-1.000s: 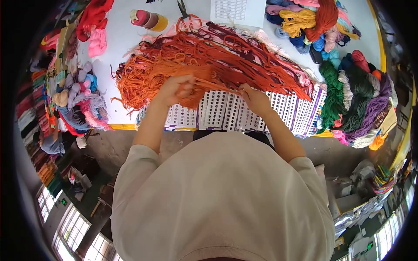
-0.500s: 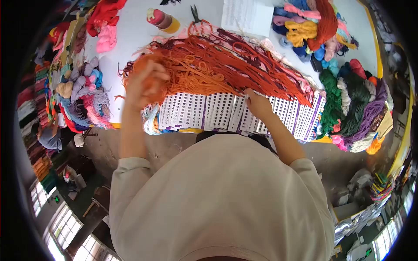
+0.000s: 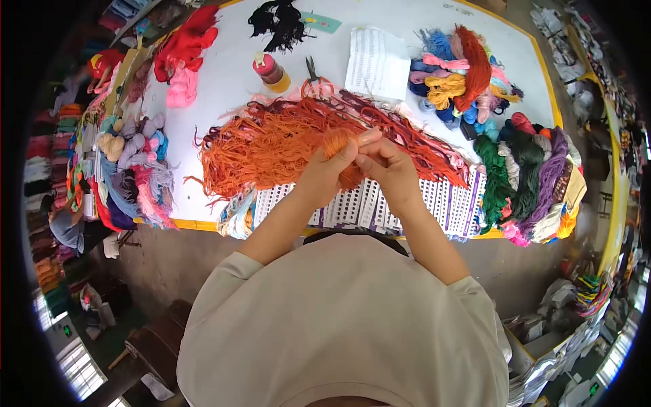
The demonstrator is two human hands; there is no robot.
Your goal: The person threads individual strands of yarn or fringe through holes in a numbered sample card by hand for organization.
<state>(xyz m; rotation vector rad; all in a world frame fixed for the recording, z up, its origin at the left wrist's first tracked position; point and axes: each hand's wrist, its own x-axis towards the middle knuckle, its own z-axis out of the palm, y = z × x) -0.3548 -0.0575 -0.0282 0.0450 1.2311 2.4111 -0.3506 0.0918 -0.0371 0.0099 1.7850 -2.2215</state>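
A skein of orange thread [image 3: 338, 141] is gripped in my left hand [image 3: 324, 175], raised over the middle of the pile. My right hand [image 3: 395, 178] meets it there, fingertips pinched together at the skein's side; the strands between them are too fine to make out clearly. Beneath and around both hands lie long orange threads [image 3: 251, 152], with red and dark maroon threads [image 3: 424, 149] toward the right. A row of white cards punched with holes [image 3: 439, 203] lines the near table edge, its upper part covered by the threads.
Orange-handled scissors [image 3: 312, 76] and a red-and-yellow bottle [image 3: 271, 73] stand beyond the pile, beside a printed sheet [image 3: 377, 64]. Coloured skeins [image 3: 468, 68] are heaped at the right, green and purple ones [image 3: 525, 169] nearer, more skeins [image 3: 139, 156] at left. Black thread [image 3: 278, 24] lies at the back.
My left hand has moved right with the orange skein, from the pile's left end to its middle. My right hand has come up from the cards to meet it. The view has shifted.
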